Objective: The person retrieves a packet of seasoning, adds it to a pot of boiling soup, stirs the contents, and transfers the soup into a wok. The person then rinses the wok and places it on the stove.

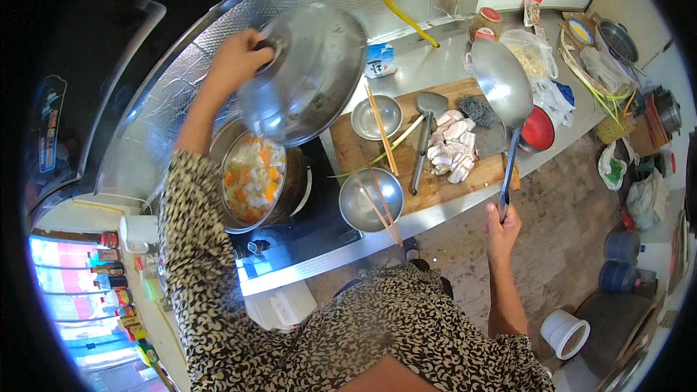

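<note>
On cutting board (435, 189): two steel bowls (371, 199).

Lid knob (265, 46) hidden by left hand (236, 62)

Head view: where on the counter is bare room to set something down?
Bare steel counter lies behind the cutting board, between the small carton and the jars. The board itself is crowded with bowls, chopsticks, cleaver and meat; the right end is heaped with bags.

Person wearing loose top in black-and-cream speckled animal print; sleeve reaching partway down left arm; right forearm, left hand (234, 64), right hand (502, 233) showing bare.
</note>
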The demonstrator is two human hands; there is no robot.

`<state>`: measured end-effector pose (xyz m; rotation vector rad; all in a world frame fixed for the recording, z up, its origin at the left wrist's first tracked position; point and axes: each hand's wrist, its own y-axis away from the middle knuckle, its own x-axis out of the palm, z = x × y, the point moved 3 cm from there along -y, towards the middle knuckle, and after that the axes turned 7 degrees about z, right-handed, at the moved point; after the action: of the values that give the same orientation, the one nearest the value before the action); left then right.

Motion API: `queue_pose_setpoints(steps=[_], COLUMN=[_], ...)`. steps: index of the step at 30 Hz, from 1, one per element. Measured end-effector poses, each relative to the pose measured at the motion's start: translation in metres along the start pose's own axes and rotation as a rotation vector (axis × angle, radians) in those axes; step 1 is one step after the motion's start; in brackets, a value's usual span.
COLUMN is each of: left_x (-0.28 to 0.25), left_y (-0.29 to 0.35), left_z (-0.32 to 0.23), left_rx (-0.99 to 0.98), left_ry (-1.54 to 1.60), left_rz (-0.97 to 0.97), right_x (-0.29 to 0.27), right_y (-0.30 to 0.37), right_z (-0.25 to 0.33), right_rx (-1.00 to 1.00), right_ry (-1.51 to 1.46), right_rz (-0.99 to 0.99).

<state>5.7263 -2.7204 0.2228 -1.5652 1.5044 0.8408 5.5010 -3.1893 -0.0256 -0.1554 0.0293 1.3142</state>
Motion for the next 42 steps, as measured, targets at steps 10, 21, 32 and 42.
queue_pose_setpoints(steps=[10, 21, 32, 42], left_x=[0.164, 0.233, 0.251, 0.088], left_y=[-0.08, -0.082, -0.065, 0.177], left_z=[0.05, 0.082, 0.062, -0.027], left_rx=[-0.049, -0.144, -0.131, 0.173], left_ry=[-0.082, -0.316, -0.256, 0.214], left_rz=[0.201, 0.329, 0.124, 0.043], right_x=[-0.038, -0.032, -0.012, 0.066], right_y=[0.013, 0.002, -0.006, -0.012], right_z=[-0.024, -0.028, -0.034, 0.025], right_rx=[0.14, 0.098, 0.136, 0.118], right_ry=[0.089, 0.175, 0.035, -0.218], right_rz=[0.078, 0.181, 0.306, 0.498])
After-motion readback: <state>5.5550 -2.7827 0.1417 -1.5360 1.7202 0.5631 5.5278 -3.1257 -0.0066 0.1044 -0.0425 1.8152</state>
